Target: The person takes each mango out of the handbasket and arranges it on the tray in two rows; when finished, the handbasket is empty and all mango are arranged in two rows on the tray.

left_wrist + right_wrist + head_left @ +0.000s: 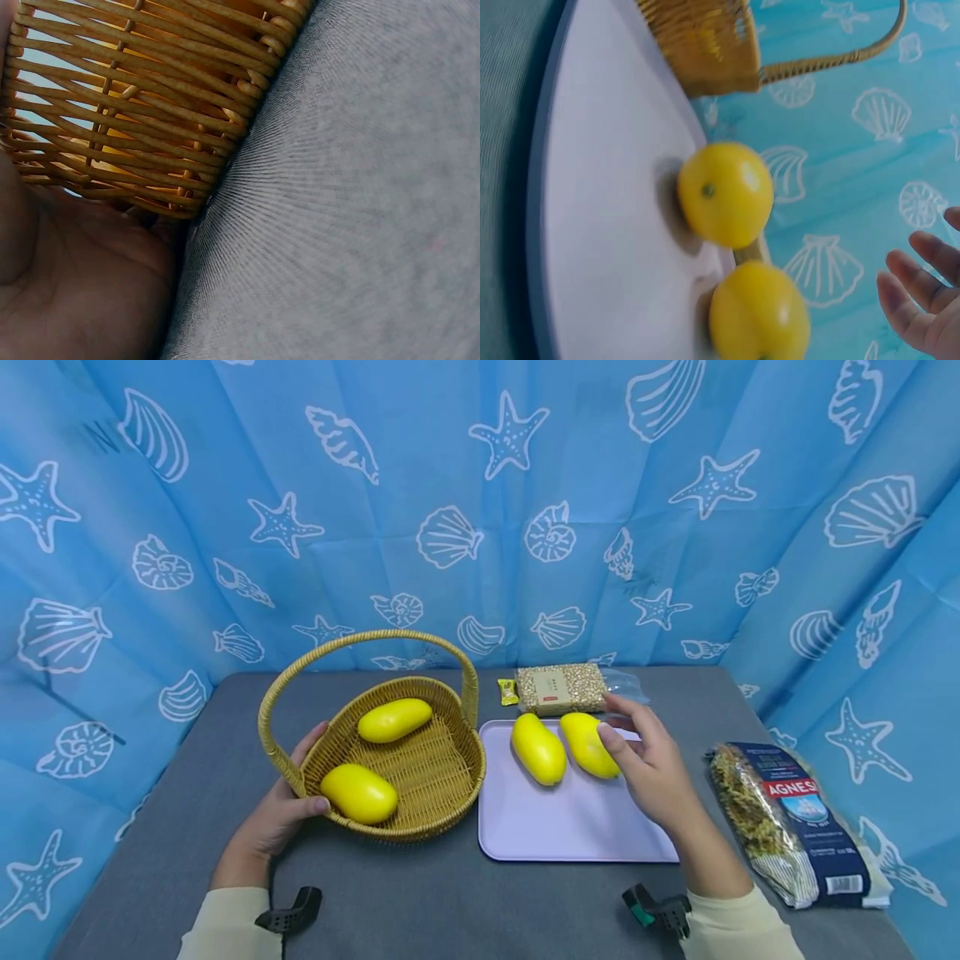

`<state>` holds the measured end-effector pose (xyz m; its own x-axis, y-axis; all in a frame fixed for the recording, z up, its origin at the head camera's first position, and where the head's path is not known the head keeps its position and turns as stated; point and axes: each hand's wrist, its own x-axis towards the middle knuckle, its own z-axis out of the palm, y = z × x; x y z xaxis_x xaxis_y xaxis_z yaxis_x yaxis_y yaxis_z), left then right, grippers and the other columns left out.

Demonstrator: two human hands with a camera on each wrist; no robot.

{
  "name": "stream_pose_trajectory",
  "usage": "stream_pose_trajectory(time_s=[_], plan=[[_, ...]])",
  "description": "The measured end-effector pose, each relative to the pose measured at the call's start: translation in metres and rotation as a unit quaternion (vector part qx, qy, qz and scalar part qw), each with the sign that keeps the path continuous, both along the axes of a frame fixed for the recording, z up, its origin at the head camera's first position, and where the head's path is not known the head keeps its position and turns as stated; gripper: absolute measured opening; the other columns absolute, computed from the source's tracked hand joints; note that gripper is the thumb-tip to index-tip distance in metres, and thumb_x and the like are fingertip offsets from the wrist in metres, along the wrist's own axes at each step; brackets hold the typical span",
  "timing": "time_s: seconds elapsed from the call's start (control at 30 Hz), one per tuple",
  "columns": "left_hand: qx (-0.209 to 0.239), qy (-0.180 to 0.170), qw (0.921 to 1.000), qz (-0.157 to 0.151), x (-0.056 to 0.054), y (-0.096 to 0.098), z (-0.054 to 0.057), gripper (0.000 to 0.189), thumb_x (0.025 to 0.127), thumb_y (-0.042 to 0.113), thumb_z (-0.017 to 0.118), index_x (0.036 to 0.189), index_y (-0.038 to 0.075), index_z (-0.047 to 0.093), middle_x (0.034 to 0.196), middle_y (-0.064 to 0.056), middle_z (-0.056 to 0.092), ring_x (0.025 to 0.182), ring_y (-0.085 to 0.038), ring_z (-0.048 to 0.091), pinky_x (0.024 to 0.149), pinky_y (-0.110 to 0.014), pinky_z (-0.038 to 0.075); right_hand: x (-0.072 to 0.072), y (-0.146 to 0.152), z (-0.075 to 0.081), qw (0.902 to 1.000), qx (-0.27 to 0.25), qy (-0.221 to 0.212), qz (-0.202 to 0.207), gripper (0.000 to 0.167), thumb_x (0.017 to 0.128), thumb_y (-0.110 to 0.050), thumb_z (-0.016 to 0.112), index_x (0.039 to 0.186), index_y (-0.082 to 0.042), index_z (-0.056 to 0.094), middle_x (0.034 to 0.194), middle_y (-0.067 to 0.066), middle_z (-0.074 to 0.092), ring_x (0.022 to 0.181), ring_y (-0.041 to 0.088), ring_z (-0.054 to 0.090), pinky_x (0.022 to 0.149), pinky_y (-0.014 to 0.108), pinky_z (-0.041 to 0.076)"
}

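On the grey counter (420, 902), the left hand (279, 817) pinches the side of the wicker basket (435, 772), where two yellow fruits (393, 721) lie. Over the lilac tray (573, 827), the right hand (654, 768) is spread, near but apart from two other yellow fruits (538, 750) there.

The right hand (652, 768) has room over the bare front half of the lilac tray (570, 827), but the left tray fruit (538, 749) and right tray fruit (587, 748) leave only a narrow gap between them, and the grain bag (581, 685) blocks the way just behind. The basket (435, 777) can be entered over its right front rim, where bare weave lies beside the rear fruit (394, 720) and front fruit (360, 793); its arched handle (367, 637) bars the overhead path, and the left hand (281, 814) occupies its left side. The pasta bag (795, 827) limits sideways room near the right forearm.
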<state>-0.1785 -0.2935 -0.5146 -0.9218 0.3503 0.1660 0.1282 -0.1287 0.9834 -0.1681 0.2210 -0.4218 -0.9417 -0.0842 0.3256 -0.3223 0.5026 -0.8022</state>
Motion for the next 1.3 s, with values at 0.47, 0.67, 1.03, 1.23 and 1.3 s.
stream_pose_trajectory(time_s=[0.47, 0.67, 1.03, 1.23, 1.3], plan=[[0.002, 0.007, 1.0000, -0.004, -0.002, -0.001, -0.001, 0.107, 0.098, 0.008, 0.080, 0.177, 0.017, 0.008, 0.177, -0.017, 0.020, 0.155, -0.030, 0.031, 0.115, -0.025, 0.034, 0.013, -0.029, 0.004, 0.9759, -0.144, 0.007, 0.164, 0.049, 0.118, -0.021, 0.030, 0.161, -0.002, 0.045, 0.150, 0.020, 0.054, 0.131, 0.042, 0.056, 0.100, 0.035, 0.053], [0.000, 0.004, 1.0000, -0.002, -0.002, -0.001, -0.002, 0.107, 0.098, 0.010, 0.081, 0.177, 0.018, 0.008, 0.178, -0.016, 0.020, 0.156, -0.030, 0.030, 0.115, -0.025, 0.034, 0.015, -0.045, -0.001, 0.9575, -0.178, -0.026, 0.225, 0.055, 0.118, -0.031, 0.030, 0.163, -0.002, 0.040, 0.152, 0.019, 0.051, 0.136, 0.046, 0.051, 0.103, 0.043, 0.052], [-0.001, 0.003, 1.0000, -0.002, -0.001, 0.001, -0.001, 0.106, 0.098, 0.008, 0.080, 0.177, 0.019, 0.011, 0.178, -0.014, 0.021, 0.156, -0.028, 0.030, 0.116, -0.024, 0.032, 0.003, -0.088, -0.003, 0.9309, -0.207, -0.038, 0.298, 0.067, 0.117, -0.050, 0.034, 0.166, -0.004, 0.037, 0.156, 0.021, 0.048, 0.138, 0.046, 0.050, 0.106, 0.052, 0.050], [-0.001, 0.003, 1.0000, 0.000, -0.002, 0.000, -0.001, 0.106, 0.098, 0.009, 0.081, 0.177, 0.021, 0.011, 0.178, -0.016, 0.020, 0.156, -0.030, 0.029, 0.116, -0.024, 0.032, -0.008, -0.122, -0.007, 0.9172, -0.214, -0.053, 0.332, 0.080, 0.114, -0.062, 0.033, 0.166, -0.001, 0.035, 0.157, 0.024, 0.047, 0.140, 0.044, 0.051, 0.105, 0.069, 0.044], [-0.001, 0.003, 1.0000, 0.000, -0.002, 0.000, -0.001, 0.106, 0.098, 0.009, 0.081, 0.177, 0.020, 0.011, 0.178, -0.016, 0.019, 0.156, -0.029, 0.029, 0.116, -0.024, 0.032, -0.011, -0.132, -0.008, 0.9149, -0.211, -0.064, 0.338, 0.081, 0.114, -0.063, 0.037, 0.166, -0.002, 0.036, 0.157, 0.023, 0.047, 0.141, 0.039, 0.051, 0.107, 0.066, 0.044]])
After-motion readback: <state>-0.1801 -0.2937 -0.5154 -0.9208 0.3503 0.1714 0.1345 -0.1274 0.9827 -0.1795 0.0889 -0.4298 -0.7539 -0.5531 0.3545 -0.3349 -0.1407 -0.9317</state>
